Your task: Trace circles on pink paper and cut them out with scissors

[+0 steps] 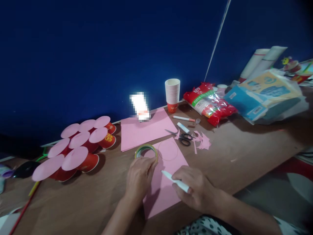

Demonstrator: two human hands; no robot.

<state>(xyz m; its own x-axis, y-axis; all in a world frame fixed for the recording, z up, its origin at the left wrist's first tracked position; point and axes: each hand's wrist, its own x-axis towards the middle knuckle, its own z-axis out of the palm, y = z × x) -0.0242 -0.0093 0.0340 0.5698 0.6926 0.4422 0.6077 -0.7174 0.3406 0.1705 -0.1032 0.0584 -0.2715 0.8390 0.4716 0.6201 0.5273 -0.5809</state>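
Note:
My left hand (pixel 139 178) rests with curled fingers on a roll of yellow-green tape (pixel 146 152) at the left edge of a pink paper sheet (pixel 166 182). My right hand (pixel 195 189) is closed round a white pen (pixel 174 181), tip pointing left over the sheet. A drawn circle (pixel 168 150) shows on the sheet just right of the tape.
A stack of pink sheets (pixel 144 129) lies behind. Black scissors (pixel 183 138), pink scraps (pixel 201 141), a marker (pixel 183 118) and a glue stick (pixel 183 127) lie to the right. Red cups capped with pink discs (pixel 78 150) cluster left. A cup stack (pixel 172 94) and packages (pixel 210 102) stand by the blue wall.

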